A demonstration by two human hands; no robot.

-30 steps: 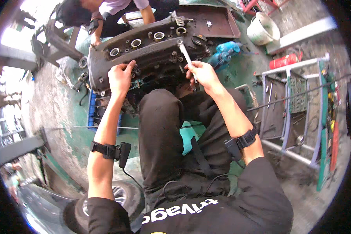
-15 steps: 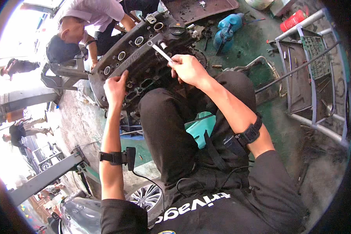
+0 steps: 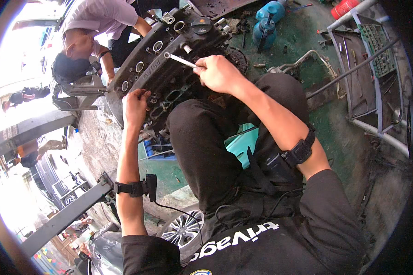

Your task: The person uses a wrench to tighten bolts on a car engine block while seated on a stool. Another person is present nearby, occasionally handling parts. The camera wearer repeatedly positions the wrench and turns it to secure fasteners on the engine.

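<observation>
A grimy engine (image 3: 176, 98) stands in front of my knees, with a long dark valve cover (image 3: 163, 64) along its top. My right hand (image 3: 219, 75) is closed round one end of a silver wrench (image 3: 182, 60). The wrench's ring end points left and lies over the cover, near its raised lettering. At the cover's near left edge, my left hand (image 3: 135, 107) has its fingers curled together against the engine. Whatever those fingertips pinch, if anything, is hidden. A black oil filler cap (image 3: 201, 25) sits at the cover's far right end.
Across the engine a co-worker (image 3: 98, 34) bends down with an arm by the cover. Blue spray bottles (image 3: 265, 34) stand on the green floor. To the right is a metal rack (image 3: 374, 68) with tools. A teal container (image 3: 243, 145) shows between my legs; a wheel (image 3: 184, 228) lies behind.
My right hand has shifted slightly left with the wrench, whose ring end now sits lower over the cover. My left fingers have curled in more. The whole view has tilted a little.
</observation>
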